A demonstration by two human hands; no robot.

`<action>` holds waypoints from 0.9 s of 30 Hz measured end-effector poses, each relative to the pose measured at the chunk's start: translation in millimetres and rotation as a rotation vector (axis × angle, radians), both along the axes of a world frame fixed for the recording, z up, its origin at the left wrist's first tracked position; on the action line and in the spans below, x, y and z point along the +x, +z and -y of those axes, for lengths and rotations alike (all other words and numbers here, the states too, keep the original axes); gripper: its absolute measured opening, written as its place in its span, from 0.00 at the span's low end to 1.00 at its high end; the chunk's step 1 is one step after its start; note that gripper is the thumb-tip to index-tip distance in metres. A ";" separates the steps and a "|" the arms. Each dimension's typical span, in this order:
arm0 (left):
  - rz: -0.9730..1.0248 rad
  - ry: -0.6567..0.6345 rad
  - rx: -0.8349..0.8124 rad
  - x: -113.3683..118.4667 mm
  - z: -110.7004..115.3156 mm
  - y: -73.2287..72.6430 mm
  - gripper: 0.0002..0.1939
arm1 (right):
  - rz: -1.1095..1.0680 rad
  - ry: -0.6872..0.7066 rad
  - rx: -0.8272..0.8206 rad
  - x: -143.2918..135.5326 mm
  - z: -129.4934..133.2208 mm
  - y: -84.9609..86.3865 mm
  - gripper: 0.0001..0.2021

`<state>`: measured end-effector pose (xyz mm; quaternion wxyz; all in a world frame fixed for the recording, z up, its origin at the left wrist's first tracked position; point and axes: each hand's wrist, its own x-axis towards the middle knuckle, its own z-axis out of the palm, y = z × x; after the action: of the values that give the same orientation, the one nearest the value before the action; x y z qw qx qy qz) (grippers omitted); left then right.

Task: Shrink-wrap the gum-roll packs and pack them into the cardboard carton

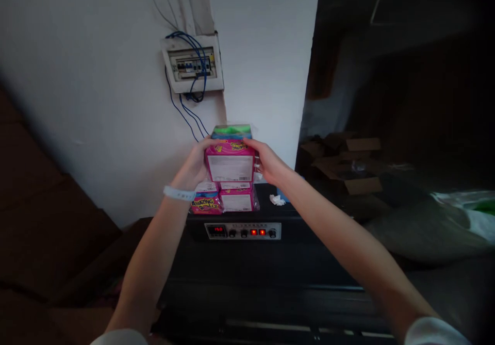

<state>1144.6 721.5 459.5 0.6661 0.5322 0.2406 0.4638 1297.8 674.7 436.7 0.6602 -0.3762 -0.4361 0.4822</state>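
Observation:
Both arms reach forward to a pink toy box (231, 168) in clear plastic wrap, with a white label on its near face and green and blue on top. My left hand (196, 163) is wrapped round its left side, a pale band on the wrist. On the right side my right hand (267, 160) grips it, thumb near the top edge. Below, more wrapped boxes are stacked: one reads "Amazing" in yellow (207, 203), and beside it sits one with a white label (236, 202). Whether the held box touches the stack, I cannot tell.
The stack stands on a black machine (309, 252) with a lit control panel (243, 231). Crumpled white paper (277, 200) lies right of the boxes. A breaker box (193, 64) with blue wires hangs on the wall. Open cartons (344, 162) and a large sack (410, 226) are at the right.

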 end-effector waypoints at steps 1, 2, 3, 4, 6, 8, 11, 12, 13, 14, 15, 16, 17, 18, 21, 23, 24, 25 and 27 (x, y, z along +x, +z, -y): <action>0.028 -0.007 0.081 -3.7 13.9 -2.5 0.21 | 0.006 0.009 0.027 1.4 14.9 -3.5 0.15; 0.037 -0.020 0.155 -7.3 29.4 -6.8 0.26 | 0.019 0.026 0.066 3.3 31.9 -8.4 0.18; 0.035 -0.009 0.202 -10.5 46.1 -13.1 0.29 | 0.033 0.041 0.104 5.8 50.9 -14.6 0.21; 0.020 0.003 0.225 -13.1 64.0 -21.5 0.31 | 0.048 0.036 0.129 8.7 71.6 -22.1 0.25; -0.017 0.040 0.275 -15.4 102.3 -43.4 0.37 | 0.095 -0.010 0.115 16.2 116.8 -39.2 0.32; -0.089 0.008 0.305 -12.7 141.2 -69.3 0.43 | 0.142 -0.031 0.050 25.3 163.7 -56.6 0.35; -0.224 -0.168 0.204 2.2 191.8 -109.2 0.50 | 0.187 -0.064 -0.101 41.4 226.2 -81.3 0.39; -0.239 -0.219 0.166 10.1 204.6 -122.5 0.51 | 0.197 -0.086 -0.153 47.6 243.1 -90.5 0.40; -0.244 -0.261 0.131 19.3 214.8 -136.2 0.52 | 0.205 -0.111 -0.204 54.4 257.9 -101.0 0.40; -0.242 -0.300 0.105 29.6 222.7 -150.4 0.53 | 0.210 -0.135 -0.256 61.7 270.7 -113.1 0.40; -0.244 -0.342 0.084 40.9 228.4 -165.3 0.53 | 0.209 -0.162 -0.301 69.6 282.0 -126.9 0.39; -0.254 -0.377 0.069 52.8 232.5 -180.9 0.54 | 0.202 -0.194 -0.341 78.2 291.8 -142.3 0.39; -0.274 -0.408 0.061 65.1 235.4 -197.0 0.54 | 0.188 -0.228 -0.371 87.4 300.6 -158.6 0.38; -0.302 -0.434 0.054 77.6 237.6 -213.4 0.55 | 0.167 -0.266 -0.390 97.3 308.4 -175.4 0.38; -0.392 -0.487 0.017 115.0 243.1 -261.0 0.58 | 0.076 -0.316 -0.442 130.4 325.9 -222.3 0.39; -0.415 -0.512 -0.006 139.3 246.7 -288.5 0.60 | 0.031 -0.331 -0.481 154.3 332.0 -246.6 0.40; -0.419 -0.511 -0.014 151.3 248.5 -300.4 0.61 | 0.024 -0.339 -0.495 166.4 333.3 -256.4 0.41; -0.417 -0.501 -0.023 163.0 250.2 -310.8 0.61 | 0.026 -0.344 -0.504 178.5 333.5 -264.8 0.41; -0.402 -0.474 -0.057 185.4 253.3 -327.2 0.61 | 0.041 -0.334 -0.511 201.9 331.3 -278.5 0.42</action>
<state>1330.0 468.2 132.3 0.7096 0.6355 0.2496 0.1741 1499.7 343.3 158.2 0.6056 -0.6061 -0.2460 0.4532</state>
